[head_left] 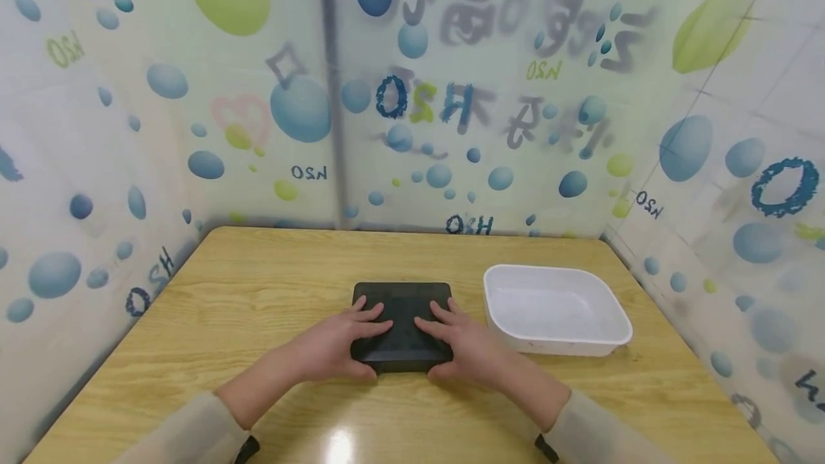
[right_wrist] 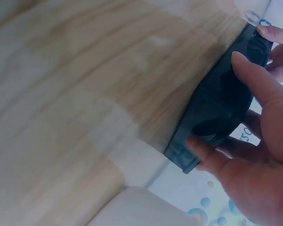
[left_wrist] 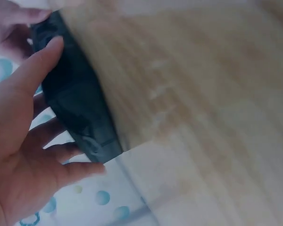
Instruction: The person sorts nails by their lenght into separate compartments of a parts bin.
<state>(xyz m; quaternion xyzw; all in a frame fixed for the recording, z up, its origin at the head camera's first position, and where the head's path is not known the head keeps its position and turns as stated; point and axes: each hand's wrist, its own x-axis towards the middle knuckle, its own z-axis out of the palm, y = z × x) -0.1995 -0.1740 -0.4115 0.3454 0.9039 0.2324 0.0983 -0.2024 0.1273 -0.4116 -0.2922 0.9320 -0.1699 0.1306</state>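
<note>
A flat black case (head_left: 402, 328) lies on the wooden table in front of me. My left hand (head_left: 335, 346) rests on its left part with fingers spread over the top. My right hand (head_left: 467, 349) does the same on the right part. Both thumbs lie low by the near side; in the left wrist view the left thumb (left_wrist: 49, 54) touches the case's dark side (left_wrist: 78, 89). In the right wrist view, the right hand (right_wrist: 259, 141) touches the case (right_wrist: 217, 101) too. What is inside the case is hidden.
A white rectangular tub (head_left: 557, 306) stands right of the case, close to my right hand. The wooden table (head_left: 277, 256) ends at a back wall (head_left: 412, 192) with printed bubbles. Similar patterned walls rise at both sides.
</note>
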